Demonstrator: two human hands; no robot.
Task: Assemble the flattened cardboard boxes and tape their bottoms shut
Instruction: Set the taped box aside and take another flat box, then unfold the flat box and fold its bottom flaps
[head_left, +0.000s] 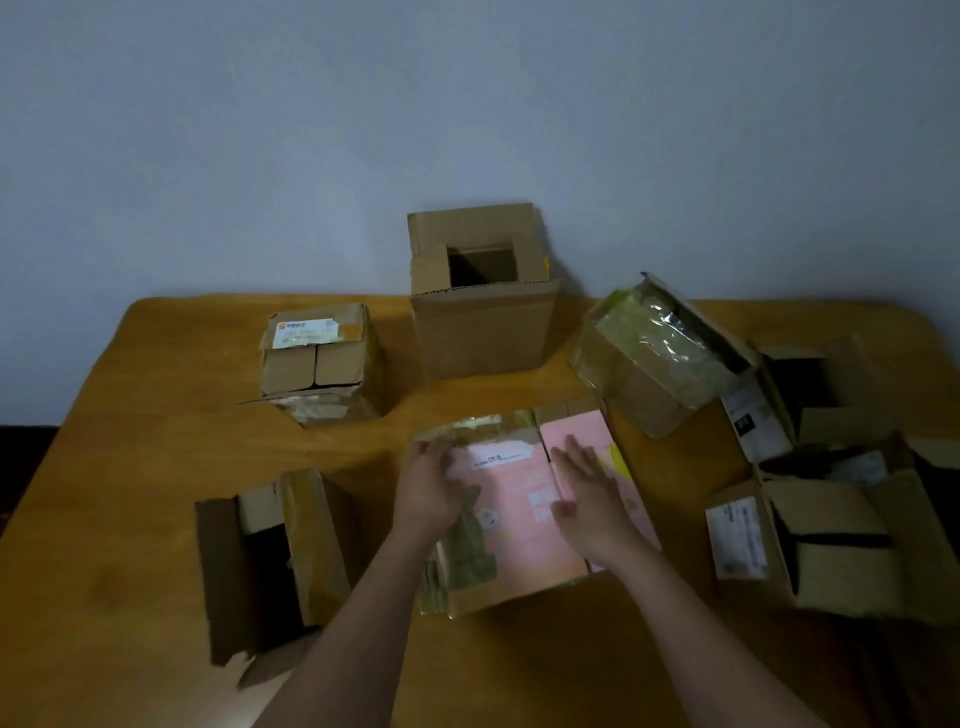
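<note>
Pink box (519, 499) under both hands' fingers (582, 457)

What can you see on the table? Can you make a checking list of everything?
Surface: brown wooden table, pushed against a wall.
Job's things: pink box in the middle, under both hands; tall box at the back, top open; labelled box back left; open box front left, on its side; taped box back right, tilted; more open boxes at the right edge.
Clutter: nothing seen.
Hands: left hand grips the pink box's left part, fingers curled; right hand lies flat on it, fingers straight.
Cables: nothing seen.
Surroundings: plain pale wall; the light is dim. No tape roll seen.
</note>
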